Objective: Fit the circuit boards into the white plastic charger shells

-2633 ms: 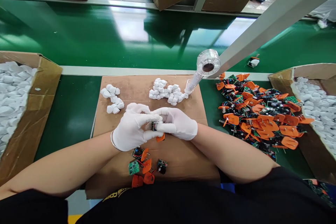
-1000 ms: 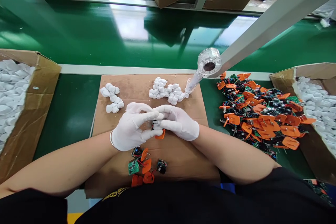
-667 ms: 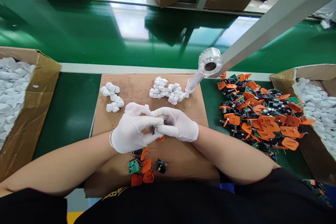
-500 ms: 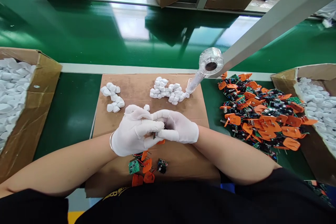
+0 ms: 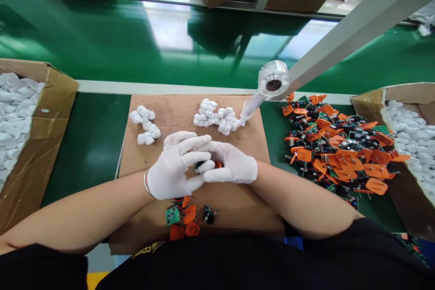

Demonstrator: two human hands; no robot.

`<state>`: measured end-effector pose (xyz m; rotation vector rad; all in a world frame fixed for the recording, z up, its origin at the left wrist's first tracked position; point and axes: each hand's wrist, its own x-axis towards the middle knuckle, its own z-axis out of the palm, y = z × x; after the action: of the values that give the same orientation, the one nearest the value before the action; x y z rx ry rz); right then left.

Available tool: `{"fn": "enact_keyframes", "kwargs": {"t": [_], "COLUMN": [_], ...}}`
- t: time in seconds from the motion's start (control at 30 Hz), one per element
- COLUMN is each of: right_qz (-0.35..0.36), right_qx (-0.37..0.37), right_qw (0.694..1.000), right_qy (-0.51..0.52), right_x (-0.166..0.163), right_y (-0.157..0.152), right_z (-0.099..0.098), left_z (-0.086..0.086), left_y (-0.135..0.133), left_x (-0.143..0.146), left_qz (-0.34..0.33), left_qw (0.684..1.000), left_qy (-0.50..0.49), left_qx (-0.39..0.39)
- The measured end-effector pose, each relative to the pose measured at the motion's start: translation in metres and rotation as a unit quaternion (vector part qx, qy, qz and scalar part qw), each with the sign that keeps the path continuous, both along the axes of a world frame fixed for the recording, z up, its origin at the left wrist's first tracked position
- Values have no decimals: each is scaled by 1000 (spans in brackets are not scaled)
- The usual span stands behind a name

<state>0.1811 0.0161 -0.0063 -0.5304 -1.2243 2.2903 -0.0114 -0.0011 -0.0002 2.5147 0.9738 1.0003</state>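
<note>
Both of my hands wear white gloves and meet over the brown cardboard sheet (image 5: 238, 208). My left hand (image 5: 173, 167) and my right hand (image 5: 231, 167) are closed together on one small circuit board assembly with an orange plug piece (image 5: 205, 165), mostly hidden by the fingers. Just below my hands lie a few more circuit boards with orange plug pieces (image 5: 186, 219). Two heaps of white plastic shells sit further back on the cardboard, a small heap (image 5: 145, 124) to the left and a larger heap (image 5: 217, 117) in the middle.
A big pile of orange-and-black circuit assemblies (image 5: 336, 145) lies to the right. Cardboard boxes of white shells stand at the left (image 5: 50, 113) and right (image 5: 370, 99). A clear tool (image 5: 268, 86) hangs by a slanted grey bar (image 5: 356, 18). A green conveyor belt (image 5: 136, 45) runs behind.
My hands stayed together on the assembly and turned it; the orange piece, earlier sticking out below the fingers, is now tucked between them.
</note>
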Motion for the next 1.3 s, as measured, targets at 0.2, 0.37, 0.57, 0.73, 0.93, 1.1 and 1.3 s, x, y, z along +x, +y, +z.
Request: {"fn": "enact_keyframes", "kwargs": {"t": [0.2,0.37,0.57,0.73,0.93,1.1,1.3], "right_qz": [-9,10,14,49,31,-17,20], "right_qx": [5,7,80,132,92,30,-95], "right_qw": [996,996,994,989,988,990,994], "right_qy": [-90,-91,-75,-53,-123,-134,57], "right_x": [4,2,0,3,5,4,5], "right_y": [-1,-2,-2,4,2,-3,4], "right_z": [-2,-3,-4,-1,1,-4,-5], "left_z": [1,-4,-10,-8,-5,-3,1], "left_y": [1,0,-1,0,-1,-1,5], "left_x": [1,-1,-1,0,1,0,-3], "left_qz": [6,-19,-53,-49,-42,1,-4], "left_qw": [1000,1000,998,997,998,998,993], "left_qy": [6,-17,-41,-52,-42,-43,-108], "left_qx": [-22,-16,-6,-22,-24,-42,-39]}}
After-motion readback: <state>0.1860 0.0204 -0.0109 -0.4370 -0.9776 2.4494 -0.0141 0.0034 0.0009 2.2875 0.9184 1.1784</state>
